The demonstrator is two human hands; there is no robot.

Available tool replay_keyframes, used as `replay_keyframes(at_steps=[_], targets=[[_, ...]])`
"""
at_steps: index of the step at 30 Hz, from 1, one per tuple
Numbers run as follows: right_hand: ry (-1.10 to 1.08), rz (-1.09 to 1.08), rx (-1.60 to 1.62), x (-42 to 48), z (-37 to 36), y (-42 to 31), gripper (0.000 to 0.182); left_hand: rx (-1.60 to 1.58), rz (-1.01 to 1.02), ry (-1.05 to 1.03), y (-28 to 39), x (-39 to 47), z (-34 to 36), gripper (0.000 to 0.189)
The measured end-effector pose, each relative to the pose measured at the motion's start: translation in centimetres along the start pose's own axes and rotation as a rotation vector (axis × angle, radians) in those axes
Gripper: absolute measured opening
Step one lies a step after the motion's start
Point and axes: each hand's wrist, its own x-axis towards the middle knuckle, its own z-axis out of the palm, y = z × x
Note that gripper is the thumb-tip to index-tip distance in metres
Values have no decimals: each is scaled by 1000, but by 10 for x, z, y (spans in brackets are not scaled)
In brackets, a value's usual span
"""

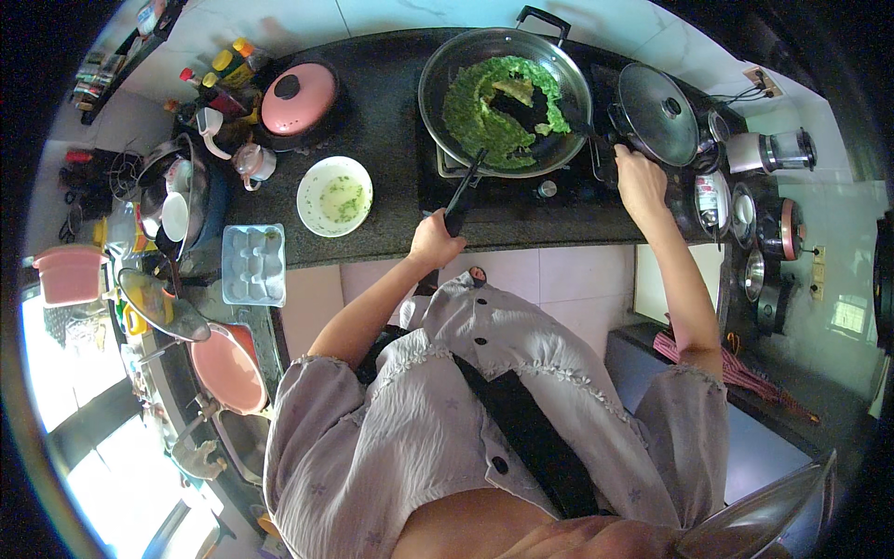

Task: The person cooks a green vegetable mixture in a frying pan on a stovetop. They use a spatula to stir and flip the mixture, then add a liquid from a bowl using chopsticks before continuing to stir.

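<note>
A metal wok (434,133) with a black rear handle sits on the stove. Spread over its inner surface is a green, egg-like layer (464,115), folded and torn around a dark bare middle. My left hand (436,241) is closed on the dark handle of a cooking utensil (466,189), whose upper end reaches the wok's near rim; its working end cannot be made out. My right hand (639,182) grips a dark handle (606,147) to the right of the wok, which appears to be the wok's long handle. Left of the wok stands a white bowl (305,198) with pale liquid and green bits.
A glass-lidded pan (649,105) stands right of the wok. A pink lidded pot (307,101), bottles (227,70) and a clear plastic egg tray (253,265) are at the left. A pink basin (227,367) lies farther left. The stove knob (547,189) is below the wok.
</note>
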Motion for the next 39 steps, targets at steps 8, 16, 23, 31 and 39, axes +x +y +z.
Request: replay_keyframes(at_steps=[8,16,23,31,39], targets=[[130,-213,-202,3,-4,-6,24,-35,-27,-43,0,2,0,41],[44,-65,-56,12,2,0,23,-81,-44,-76,3,1,-2,40],[-53,-88,-9,-6,3,-18,24,-53,-24,-53,6,-1,-5,40],[3,202,564,52,41,26,23,-24,-50,-67,5,0,-4,41],[-422,624,1319,34,61,-7,27,-17,-62,-69,0,2,-2,45]])
